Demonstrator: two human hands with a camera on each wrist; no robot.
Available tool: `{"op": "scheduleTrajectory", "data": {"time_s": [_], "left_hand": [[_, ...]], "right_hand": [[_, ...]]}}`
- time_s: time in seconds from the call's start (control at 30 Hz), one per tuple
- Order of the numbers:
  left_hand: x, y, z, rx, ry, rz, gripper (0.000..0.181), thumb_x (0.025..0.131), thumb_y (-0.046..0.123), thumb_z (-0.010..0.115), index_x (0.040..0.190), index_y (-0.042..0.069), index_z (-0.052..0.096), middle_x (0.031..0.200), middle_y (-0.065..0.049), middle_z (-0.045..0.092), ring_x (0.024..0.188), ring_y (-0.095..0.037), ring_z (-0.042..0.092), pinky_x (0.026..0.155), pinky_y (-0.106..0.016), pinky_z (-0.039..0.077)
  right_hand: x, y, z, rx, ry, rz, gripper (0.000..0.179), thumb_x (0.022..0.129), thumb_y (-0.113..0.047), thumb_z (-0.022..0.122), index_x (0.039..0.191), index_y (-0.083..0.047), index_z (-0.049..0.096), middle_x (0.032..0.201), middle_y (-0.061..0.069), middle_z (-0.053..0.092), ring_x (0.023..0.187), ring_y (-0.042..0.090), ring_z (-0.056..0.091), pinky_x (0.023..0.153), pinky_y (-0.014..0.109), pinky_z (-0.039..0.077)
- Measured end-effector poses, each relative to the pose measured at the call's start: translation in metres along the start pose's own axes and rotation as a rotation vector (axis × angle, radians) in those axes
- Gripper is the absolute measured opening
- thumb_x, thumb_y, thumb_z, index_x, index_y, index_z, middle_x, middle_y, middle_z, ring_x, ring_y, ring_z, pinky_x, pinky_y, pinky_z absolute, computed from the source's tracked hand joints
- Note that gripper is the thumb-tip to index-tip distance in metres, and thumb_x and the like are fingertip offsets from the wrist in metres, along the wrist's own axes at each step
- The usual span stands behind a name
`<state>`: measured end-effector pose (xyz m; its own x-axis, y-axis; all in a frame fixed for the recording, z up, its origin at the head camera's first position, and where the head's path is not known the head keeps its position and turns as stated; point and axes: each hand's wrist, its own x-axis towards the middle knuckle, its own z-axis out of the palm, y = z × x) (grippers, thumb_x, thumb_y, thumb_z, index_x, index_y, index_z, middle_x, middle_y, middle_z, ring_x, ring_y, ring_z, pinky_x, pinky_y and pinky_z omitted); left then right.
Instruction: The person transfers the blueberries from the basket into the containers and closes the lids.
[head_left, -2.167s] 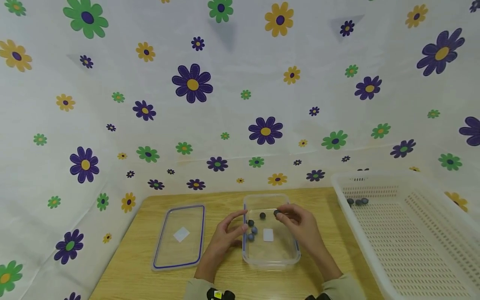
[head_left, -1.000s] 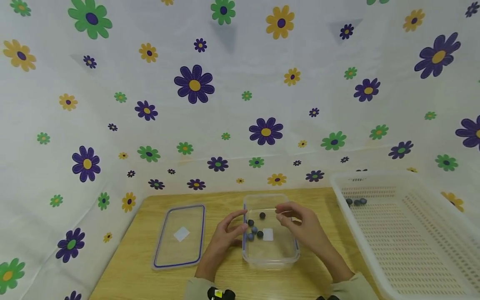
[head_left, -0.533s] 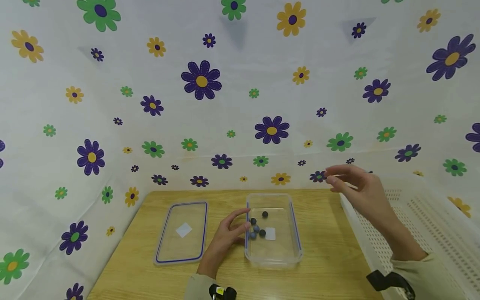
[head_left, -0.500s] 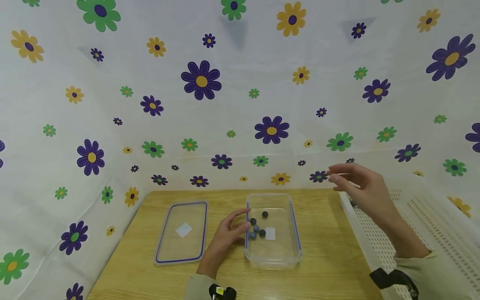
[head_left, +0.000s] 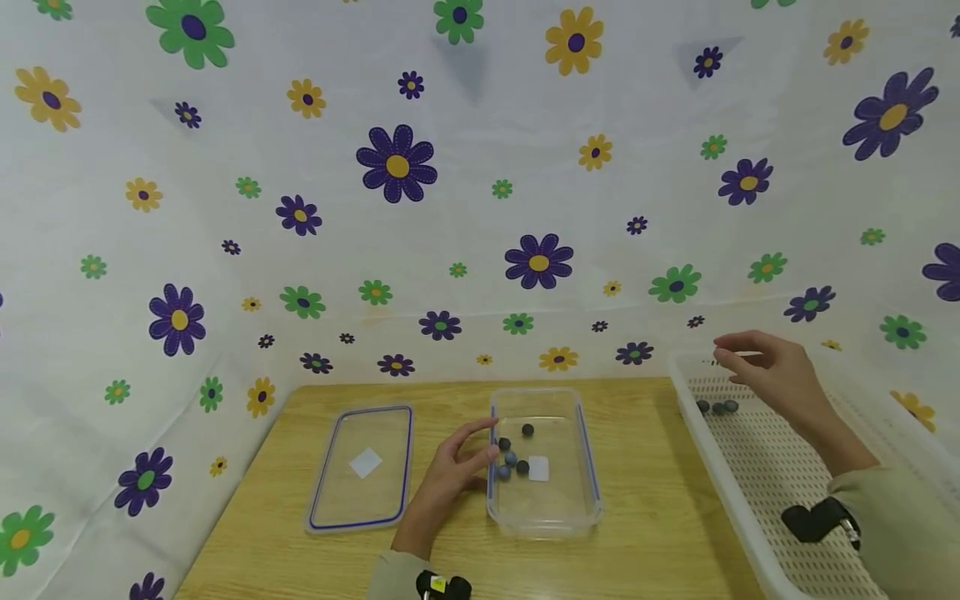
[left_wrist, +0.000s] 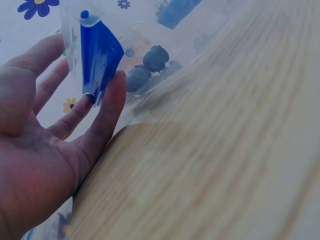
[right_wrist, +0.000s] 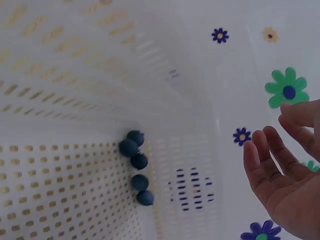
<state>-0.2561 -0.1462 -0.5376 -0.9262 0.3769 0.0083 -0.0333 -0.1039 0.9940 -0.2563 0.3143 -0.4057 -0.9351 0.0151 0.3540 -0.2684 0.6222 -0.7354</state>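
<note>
My left hand [head_left: 450, 471] holds the left side of a clear plastic food container [head_left: 551, 510]. In the left wrist view, its thumb and fingers are on either side of a blue flap [left_wrist: 99, 52] on the container. Several blueberries [head_left: 522, 467] lie inside, mostly towards that side. My right hand [head_left: 776, 375] hovers over the far end of a white perforated basket [head_left: 720, 467], its fingers loosely bent with nothing between them. More blueberries [right_wrist: 139, 161] lie along the basket's bottom edge in the right wrist view, apart from the hand.
A clear lid [head_left: 365, 492] with a blue seal lies left of the container on the wooden table [head_left: 645, 500]. The basket stands along the table's right side. A flowered cloth [head_left: 465, 217] hangs behind and at the left.
A dark blueberry left my right hand and now lies inside the container beside the others. That hand then moved right and up, over the basket. My left hand stays at the container.
</note>
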Motion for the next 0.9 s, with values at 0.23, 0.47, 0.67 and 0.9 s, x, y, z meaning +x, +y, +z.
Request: {"op": "scheduleTrajectory", "data": {"time_s": [0.23,0.47,0.67,0.9], "left_hand": [[-0.001,-0.002,0.000,-0.001,-0.001,0.001,0.054,0.101,0.018,0.069,0.151,0.012,0.050,0.158,-0.016,0.037,0.108,-0.031,0.067,0.077,-0.040,0.061],[0.000,-0.003,0.000,-0.004,0.004,-0.010,0.056,0.101,0.019,0.069,0.152,0.011,0.049,0.161,-0.009,0.033,0.114,-0.031,0.066,0.081,-0.041,0.061],[0.000,-0.002,-0.001,-0.004,0.002,-0.010,0.056,0.101,0.019,0.069,0.152,0.011,0.049,0.158,-0.015,0.037,0.111,-0.030,0.066,0.078,-0.039,0.061],[0.001,-0.001,-0.001,-0.001,0.000,-0.004,0.056,0.101,0.018,0.068,0.153,0.009,0.048,0.155,-0.019,0.040,0.105,-0.028,0.068,0.075,-0.038,0.061]], "right_hand": [[-0.003,0.043,0.001,-0.057,-0.091,0.123,0.045,0.105,-0.025,0.061,0.131,0.012,0.057,0.126,0.036,0.059,0.087,-0.006,0.060,0.068,0.022,0.058],[-0.006,0.069,0.003,-0.092,-0.193,0.223,0.046,0.105,-0.021,0.060,0.131,0.017,0.053,0.126,0.041,0.055,0.104,0.049,0.063,0.071,0.037,0.061],[-0.005,0.086,0.004,-0.087,-0.273,0.312,0.045,0.104,-0.015,0.058,0.133,0.018,0.051,0.129,0.044,0.052,0.103,0.046,0.064,0.075,0.044,0.061],[-0.001,0.099,0.008,-0.070,-0.299,0.368,0.044,0.098,-0.009,0.060,0.132,0.017,0.053,0.129,0.045,0.051,0.104,0.047,0.063,0.075,0.042,0.062]]}}
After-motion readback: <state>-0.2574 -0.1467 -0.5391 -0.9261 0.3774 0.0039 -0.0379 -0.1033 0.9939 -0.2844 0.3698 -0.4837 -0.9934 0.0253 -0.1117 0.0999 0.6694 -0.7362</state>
